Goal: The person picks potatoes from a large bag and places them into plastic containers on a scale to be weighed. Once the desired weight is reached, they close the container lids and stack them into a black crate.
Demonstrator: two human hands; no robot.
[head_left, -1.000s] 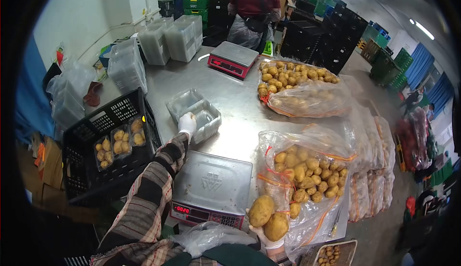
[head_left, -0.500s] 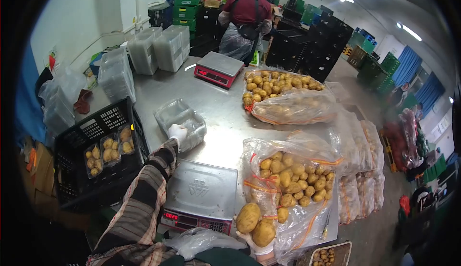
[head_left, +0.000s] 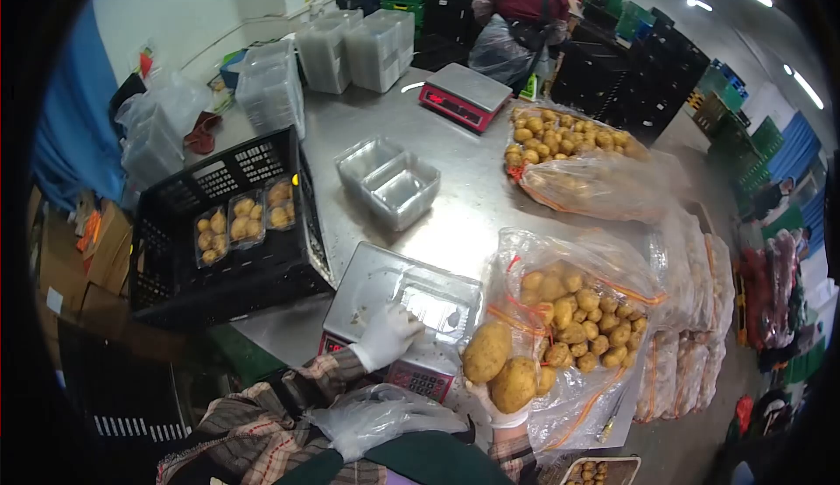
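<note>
L. hand [head_left: 388,339], head view, is half curled at edge of clear tray [head_left: 443,312] on the near scale [head_left: 372,272]; from here I can't tell if it grips. R. hand [head_left: 501,410], cupped from below, holds 2 big potatoes [head_left: 486,353] beside open potato bag [head_left: 570,245]. Black crate [head_left: 206,288] w/ 3 potato packs [head_left: 246,220] is left of scale.

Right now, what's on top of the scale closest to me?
A clear plastic tray lies on the platform of the near scale. Your left hand covers part of the tray and platform, so whatever is beneath that hand can't be seen.
</note>
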